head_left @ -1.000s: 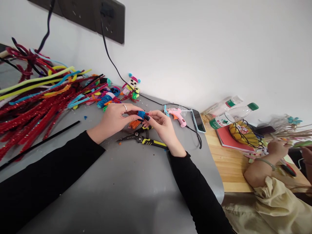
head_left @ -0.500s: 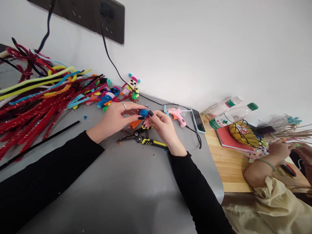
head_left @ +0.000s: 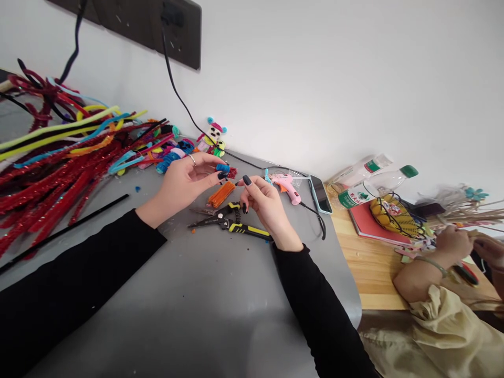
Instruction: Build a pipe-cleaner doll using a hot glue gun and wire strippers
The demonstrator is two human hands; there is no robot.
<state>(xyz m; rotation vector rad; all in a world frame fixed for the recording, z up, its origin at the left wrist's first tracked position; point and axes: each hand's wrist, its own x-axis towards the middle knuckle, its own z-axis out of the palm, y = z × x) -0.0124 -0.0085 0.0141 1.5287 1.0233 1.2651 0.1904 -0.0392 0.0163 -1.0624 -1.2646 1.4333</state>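
Note:
Between the thumb and fingers of my left hand (head_left: 188, 177) is a small blue fuzzy pipe-cleaner coil (head_left: 222, 168). Red tinsel (head_left: 233, 172) shows at its right end; whether the two are joined I cannot tell. My right hand (head_left: 264, 202) is just to the right, apart from the coil, its thumb and fingers pinched together. Anything in that pinch is too small to make out. Below the hands an orange pipe-cleaner bundle (head_left: 221, 194) lies on the grey table. Pliers with black and yellow handles (head_left: 249, 230) rest in front of it, jaws pointing left.
A heap of pipe cleaners (head_left: 79, 163) fills the left, with small pipe-cleaner dolls (head_left: 214, 134) by the wall. A pink glue gun (head_left: 289, 188) and a phone (head_left: 320, 194) lie right. Beyond, a co-worker's hands (head_left: 457, 245) are over a wooden table (head_left: 370, 278).
My hands have moved apart. My left hand has shifted slightly left and up with the blue coil, my right hand has come off it, and the orange bundle shows more fully.

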